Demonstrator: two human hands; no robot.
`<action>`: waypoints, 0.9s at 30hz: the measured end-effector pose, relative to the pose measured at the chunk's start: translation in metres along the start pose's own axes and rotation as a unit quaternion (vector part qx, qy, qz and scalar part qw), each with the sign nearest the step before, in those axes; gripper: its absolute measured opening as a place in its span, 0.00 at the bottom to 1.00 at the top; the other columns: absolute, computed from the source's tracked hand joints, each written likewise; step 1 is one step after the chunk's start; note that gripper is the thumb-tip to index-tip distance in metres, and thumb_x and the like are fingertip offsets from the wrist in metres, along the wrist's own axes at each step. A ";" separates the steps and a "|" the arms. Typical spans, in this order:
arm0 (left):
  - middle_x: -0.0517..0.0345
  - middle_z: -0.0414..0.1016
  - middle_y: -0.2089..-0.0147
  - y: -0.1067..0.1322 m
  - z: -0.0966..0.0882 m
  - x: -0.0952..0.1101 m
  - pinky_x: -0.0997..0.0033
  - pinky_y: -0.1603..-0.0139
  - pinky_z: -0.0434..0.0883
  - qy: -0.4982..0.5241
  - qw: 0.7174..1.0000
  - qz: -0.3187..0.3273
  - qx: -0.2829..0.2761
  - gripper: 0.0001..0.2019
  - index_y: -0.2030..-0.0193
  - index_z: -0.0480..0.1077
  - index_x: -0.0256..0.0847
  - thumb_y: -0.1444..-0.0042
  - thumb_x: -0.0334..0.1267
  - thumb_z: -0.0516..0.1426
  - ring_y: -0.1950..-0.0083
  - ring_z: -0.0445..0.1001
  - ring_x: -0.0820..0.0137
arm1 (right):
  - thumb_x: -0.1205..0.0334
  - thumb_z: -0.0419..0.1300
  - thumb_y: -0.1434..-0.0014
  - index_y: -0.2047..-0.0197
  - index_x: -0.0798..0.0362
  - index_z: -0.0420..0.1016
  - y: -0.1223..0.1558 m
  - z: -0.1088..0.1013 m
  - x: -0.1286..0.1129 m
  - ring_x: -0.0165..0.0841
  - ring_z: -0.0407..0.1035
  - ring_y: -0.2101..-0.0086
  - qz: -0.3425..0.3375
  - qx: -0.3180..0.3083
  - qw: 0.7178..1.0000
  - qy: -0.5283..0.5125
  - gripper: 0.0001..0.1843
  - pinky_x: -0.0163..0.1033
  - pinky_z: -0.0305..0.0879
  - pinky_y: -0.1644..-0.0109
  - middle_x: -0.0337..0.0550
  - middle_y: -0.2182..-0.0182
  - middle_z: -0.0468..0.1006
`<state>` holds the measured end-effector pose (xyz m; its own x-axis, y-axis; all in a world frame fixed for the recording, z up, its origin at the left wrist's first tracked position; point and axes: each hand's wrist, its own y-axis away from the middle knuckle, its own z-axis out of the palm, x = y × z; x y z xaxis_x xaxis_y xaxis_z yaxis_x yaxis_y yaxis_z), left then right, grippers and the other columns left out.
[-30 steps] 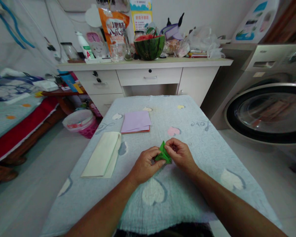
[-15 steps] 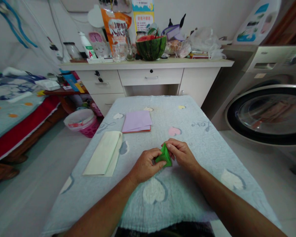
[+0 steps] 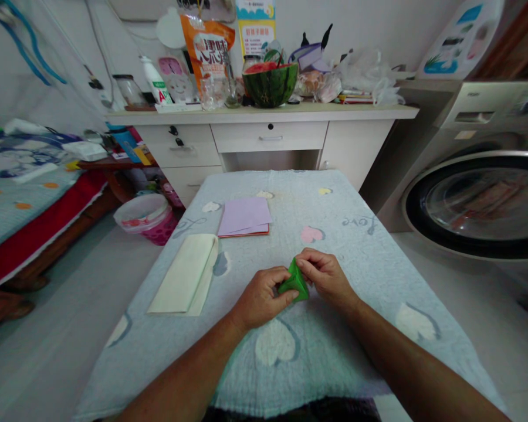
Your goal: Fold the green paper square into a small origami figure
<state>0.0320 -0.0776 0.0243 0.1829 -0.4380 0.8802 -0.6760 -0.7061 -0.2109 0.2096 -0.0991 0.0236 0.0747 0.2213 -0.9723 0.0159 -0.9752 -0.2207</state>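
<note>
A small piece of folded green paper is held between my hands, above the cloth near the middle of the table. My left hand grips its left and lower side, with the thumb lying across the front. At its upper right edge, my right hand pinches the paper between thumb and fingers. Parts of the paper are hidden by the fingers. Farther back lies a stack of square paper, lilac on top with a red-orange edge below. To the left rests a folded pale green sheet.
A pale blue cloth with heart prints covers the table. Behind it stands a white cabinet carrying a cut watermelon and other items. A pink bin is at left, a washing machine at right.
The green paper has tilted slightly and sits a little lower, with its lower flap spread a bit more. Both hands keep their hold and have barely moved.
</note>
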 end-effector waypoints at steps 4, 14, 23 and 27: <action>0.59 0.71 0.70 0.000 0.001 0.001 0.71 0.63 0.64 0.001 1.000 0.002 0.000 0.03 0.68 0.73 0.37 0.46 0.34 0.59 0.66 0.69 0.71 | 0.50 0.61 0.43 0.71 0.54 0.75 -0.001 0.000 0.002 0.26 0.58 0.78 0.009 -0.004 1.000 -0.016 0.15 0.32 0.55 0.75 0.37 0.77 0.67; 0.58 0.72 0.68 0.000 0.004 0.003 0.71 0.61 0.65 -0.008 1.000 0.026 -0.002 0.02 0.67 0.73 0.38 0.46 0.31 0.58 0.65 0.70 0.71 | 0.50 0.60 0.42 0.72 0.54 0.72 0.003 0.002 -0.004 0.25 0.56 0.79 0.029 0.009 0.999 -0.031 0.16 0.32 0.54 0.76 0.34 0.80 0.64; 0.58 0.75 0.62 0.004 0.006 0.005 0.70 0.57 0.68 -0.017 0.999 0.029 0.030 0.12 0.53 0.70 0.40 0.46 0.30 0.59 0.61 0.73 0.70 | 0.52 0.58 0.40 0.72 0.53 0.67 0.003 0.004 -0.002 0.25 0.54 0.79 0.028 0.028 0.999 -0.020 0.15 0.32 0.51 0.76 0.32 0.80 0.61; 0.57 0.74 0.60 0.004 0.006 0.004 0.70 0.55 0.69 -0.029 0.997 0.057 0.031 0.13 0.52 0.71 0.41 0.44 0.30 0.58 0.59 0.72 0.70 | 0.52 0.59 0.41 0.73 0.53 0.67 0.002 0.003 -0.002 0.25 0.55 0.78 0.024 0.035 0.999 -0.023 0.15 0.32 0.53 0.75 0.33 0.79 0.62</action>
<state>0.0347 -0.0854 0.0239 0.1501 -0.5475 0.8232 -0.6495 -0.6824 -0.3355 0.2070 -0.1014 0.0251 0.0271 0.1767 -0.9839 -0.0573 -0.9824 -0.1780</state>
